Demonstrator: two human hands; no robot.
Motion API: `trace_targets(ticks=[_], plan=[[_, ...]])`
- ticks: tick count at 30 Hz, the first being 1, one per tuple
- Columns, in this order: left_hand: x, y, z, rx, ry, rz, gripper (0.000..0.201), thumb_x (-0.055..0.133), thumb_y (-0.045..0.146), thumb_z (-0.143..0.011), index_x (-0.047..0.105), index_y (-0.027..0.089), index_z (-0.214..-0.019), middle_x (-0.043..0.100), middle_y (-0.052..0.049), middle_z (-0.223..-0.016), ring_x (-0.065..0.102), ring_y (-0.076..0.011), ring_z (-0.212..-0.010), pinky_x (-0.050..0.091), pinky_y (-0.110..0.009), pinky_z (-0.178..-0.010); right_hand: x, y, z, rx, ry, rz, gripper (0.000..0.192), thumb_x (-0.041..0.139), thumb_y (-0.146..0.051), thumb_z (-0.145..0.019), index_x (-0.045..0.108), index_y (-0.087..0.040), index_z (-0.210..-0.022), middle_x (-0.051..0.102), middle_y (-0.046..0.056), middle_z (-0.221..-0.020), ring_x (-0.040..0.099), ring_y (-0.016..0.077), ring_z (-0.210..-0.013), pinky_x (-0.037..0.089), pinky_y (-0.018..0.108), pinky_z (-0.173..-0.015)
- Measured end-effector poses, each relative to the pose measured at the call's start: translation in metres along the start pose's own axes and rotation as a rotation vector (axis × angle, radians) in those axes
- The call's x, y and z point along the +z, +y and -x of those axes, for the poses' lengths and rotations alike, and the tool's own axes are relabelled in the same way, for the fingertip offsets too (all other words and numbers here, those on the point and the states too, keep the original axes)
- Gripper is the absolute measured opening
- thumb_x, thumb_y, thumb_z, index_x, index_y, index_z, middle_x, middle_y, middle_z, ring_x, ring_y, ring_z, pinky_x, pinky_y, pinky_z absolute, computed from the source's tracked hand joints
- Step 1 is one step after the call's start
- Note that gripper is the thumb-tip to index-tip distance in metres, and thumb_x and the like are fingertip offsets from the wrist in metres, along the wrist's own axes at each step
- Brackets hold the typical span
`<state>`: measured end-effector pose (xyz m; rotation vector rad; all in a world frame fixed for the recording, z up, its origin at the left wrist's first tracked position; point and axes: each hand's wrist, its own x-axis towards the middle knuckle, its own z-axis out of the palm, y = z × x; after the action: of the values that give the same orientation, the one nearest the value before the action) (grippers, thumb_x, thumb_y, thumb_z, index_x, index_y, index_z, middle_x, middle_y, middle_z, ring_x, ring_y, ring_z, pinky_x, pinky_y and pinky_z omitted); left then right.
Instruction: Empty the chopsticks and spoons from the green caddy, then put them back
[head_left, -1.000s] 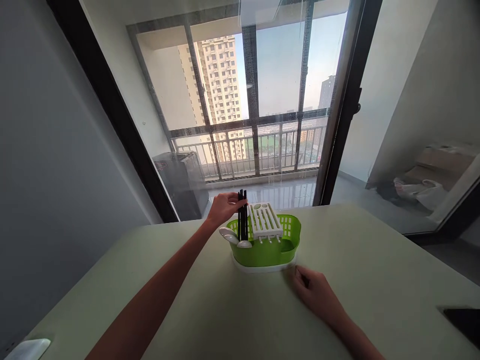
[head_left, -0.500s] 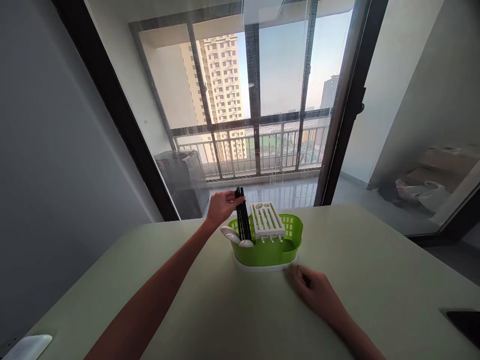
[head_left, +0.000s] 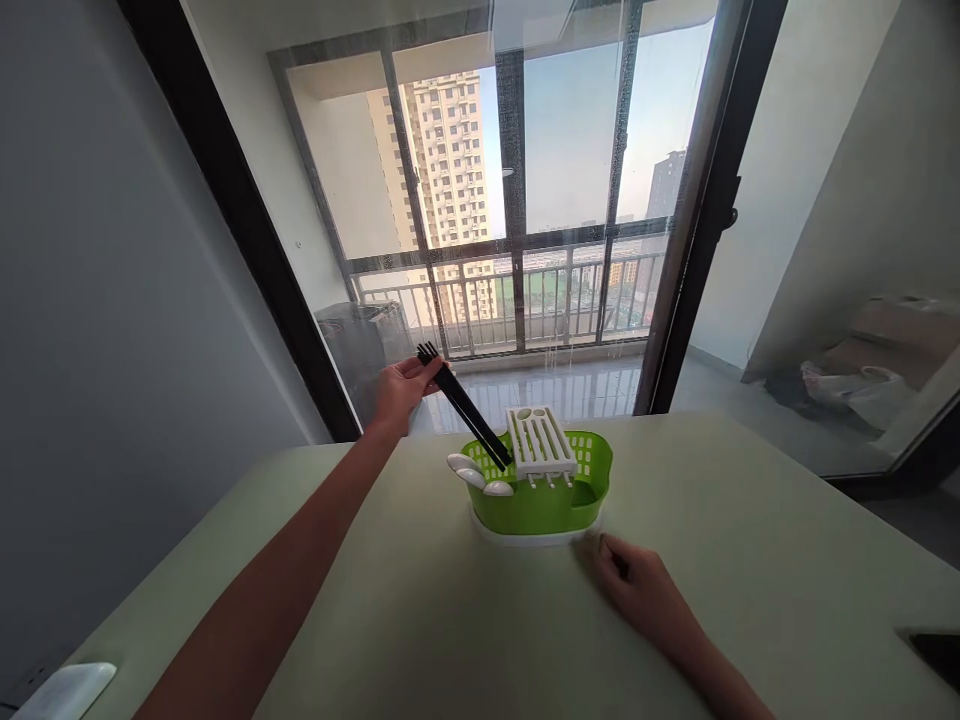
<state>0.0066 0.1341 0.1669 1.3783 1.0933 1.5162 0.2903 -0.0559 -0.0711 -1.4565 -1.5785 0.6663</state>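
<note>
My left hand [head_left: 405,392] is closed around the upper part of a bundle of black chopsticks [head_left: 469,408]. They slant down to the right, and their lower ends are at the left part of a green utensil basket [head_left: 525,515]; whether they touch it I cannot tell. Several white spoons [head_left: 471,478] hang over the basket's left front rim. A white slotted rack [head_left: 541,442] with small hooks sits on the basket's middle. My right hand [head_left: 634,578] rests on the table in a loose fist, close to the basket's white base [head_left: 525,539], with nothing visible in it.
The basket stands on a pale green table [head_left: 420,620] near its far edge. A white object [head_left: 79,690] lies at the front left, a dark object [head_left: 937,655] at the right edge. Beyond the table are glass doors with a dark frame [head_left: 697,230].
My left hand has moved up and left with the chopsticks. They stood nearly upright in the basket and now lean strongly left, their lower ends raised. My right hand stays by the base.
</note>
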Motion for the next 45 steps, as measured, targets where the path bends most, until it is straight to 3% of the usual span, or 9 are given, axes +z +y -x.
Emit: trace_targets(ticks=[6,11,14,19,23,26,35,45], plan=[[-0.051,0.013,-0.019,-0.134,0.161,0.087,0.015,0.084,0.023,-0.083,0.074,0.012,-0.089,0.081,-0.007,-0.093,0.078,-0.0191,-0.095,0.065,-0.027,-0.089,-0.001,-0.002,0.001,0.006,0.006,-0.02,0.04,0.046,-0.047,-0.092,0.026,-0.025,-0.066,0.027,-0.006,-0.061,0.031,0.0126,-0.061,0.026,0.026,-0.055],[-0.104,0.015,-0.016,-0.302,0.125,-0.004,0.012,0.082,0.024,-0.085,0.075,0.016,-0.089,0.08,-0.007,-0.089,0.078,-0.0218,-0.095,0.067,-0.03,-0.088,-0.001,-0.002,0.0,-0.003,0.018,-0.015,0.042,0.049,-0.049,-0.09,0.026,-0.025,-0.064,0.028,-0.006,-0.06,0.032,0.0126,-0.06,0.027,0.026,-0.053],[-0.134,0.015,-0.002,-0.436,0.019,-0.11,0.019,0.088,0.026,-0.078,0.076,0.017,-0.09,0.081,-0.008,-0.09,0.079,-0.0252,-0.094,0.067,-0.034,-0.088,-0.001,-0.002,0.0,-0.018,0.025,-0.004,0.042,0.048,-0.049,-0.09,0.027,-0.025,-0.064,0.029,-0.005,-0.059,0.032,0.0125,-0.059,0.028,0.026,-0.053],[-0.176,0.014,0.03,-0.679,-0.222,-0.306,0.043,0.101,0.03,-0.05,0.079,0.012,-0.083,0.082,-0.014,-0.093,0.079,-0.0309,-0.091,0.065,-0.034,-0.085,0.0,-0.001,0.0,-0.015,0.019,0.003,0.042,0.045,-0.052,-0.091,0.026,-0.025,-0.064,0.027,-0.005,-0.06,0.03,0.0125,-0.059,0.027,0.026,-0.053],[-0.2,0.009,0.051,-0.78,-0.503,-0.544,0.046,0.096,0.049,-0.056,0.081,0.015,-0.083,0.082,-0.012,-0.095,0.077,-0.0299,-0.095,0.062,-0.033,-0.088,0.0,0.0,0.0,-0.001,0.006,-0.013,0.041,0.048,-0.049,-0.09,0.027,-0.025,-0.065,0.027,-0.005,-0.06,0.031,0.0129,-0.06,0.026,0.026,-0.054],[-0.214,0.003,0.062,-0.816,-0.638,-0.677,0.045,0.09,0.059,-0.061,0.08,0.02,-0.079,0.081,-0.007,-0.089,0.077,-0.0283,-0.096,0.061,-0.032,-0.09,0.0,-0.001,0.001,-0.001,0.012,-0.021,0.042,0.048,-0.05,-0.091,0.027,-0.025,-0.064,0.027,-0.005,-0.061,0.031,0.013,-0.061,0.027,0.026,-0.054],[-0.23,-0.016,0.076,-0.876,-0.645,-0.723,0.047,0.093,0.059,-0.05,0.078,0.02,-0.071,0.081,-0.008,-0.085,0.077,-0.0294,-0.086,0.062,-0.036,-0.083,0.0,0.0,0.001,0.018,-0.003,-0.034,0.041,0.044,-0.052,-0.092,0.025,-0.025,-0.067,0.025,-0.005,-0.064,0.029,0.0131,-0.062,0.026,0.026,-0.056],[-0.228,-0.026,0.078,-0.878,-0.647,-0.788,0.045,0.093,0.058,-0.05,0.079,0.021,-0.069,0.08,-0.007,-0.081,0.076,-0.0275,-0.082,0.062,-0.038,-0.085,0.0,0.002,0.001,0.026,-0.02,-0.024,0.042,0.044,-0.053,-0.093,0.026,-0.025,-0.067,0.025,-0.005,-0.064,0.029,0.0131,-0.063,0.024,0.027,-0.057]])
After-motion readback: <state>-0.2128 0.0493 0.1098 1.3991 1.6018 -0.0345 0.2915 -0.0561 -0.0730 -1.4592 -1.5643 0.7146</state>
